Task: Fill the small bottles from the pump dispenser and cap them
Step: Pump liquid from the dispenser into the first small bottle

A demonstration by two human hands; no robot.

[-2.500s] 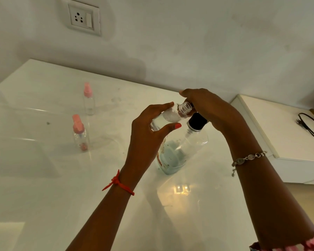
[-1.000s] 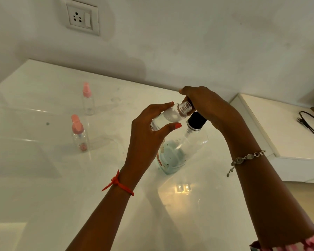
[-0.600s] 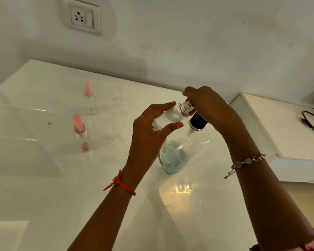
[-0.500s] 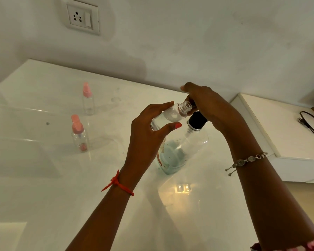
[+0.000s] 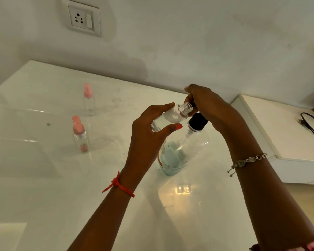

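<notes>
Small bottle tilts between left fingers, beside pump dispenser.

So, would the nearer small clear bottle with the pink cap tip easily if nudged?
Probably: the nearer small clear pink-capped bottle stands tall and narrow, and looks nearly empty, so likely light. Once down, its round body would probably roll on the glossy white table.

The pump dispenser stands in the middle of the table. The left hand holds a small bottle at its top and the right hand curls over the pump, so that spot is crowded. A near pink-capped bottle and a far pink-capped bottle stand off to the left, with a gap between them. Bare table lies in front. The wall blocks the back, a white ledge the right.
</notes>
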